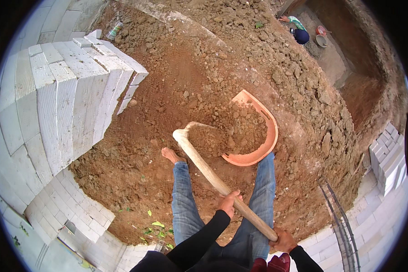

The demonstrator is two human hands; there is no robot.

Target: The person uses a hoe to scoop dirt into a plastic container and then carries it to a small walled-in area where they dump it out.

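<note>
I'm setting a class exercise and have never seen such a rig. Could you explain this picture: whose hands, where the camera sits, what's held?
No machine here: a person in blue jeans works bare-handed. The picture comes from a wide fisheye camera on their head, looking down, so straight edges bend. The left hand and, nearer the end, the right hand hold a hoe with a long, pale wooden handle. Ahead, on loose reddish-brown soil, is a curved orange plastic container with soil inside. To the left, white rectangular blocks are stacked.

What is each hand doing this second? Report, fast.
Left hand: closed around the long pale wooden tool handle, partway along.
Right hand: closed on the same handle, at its near end.
</note>
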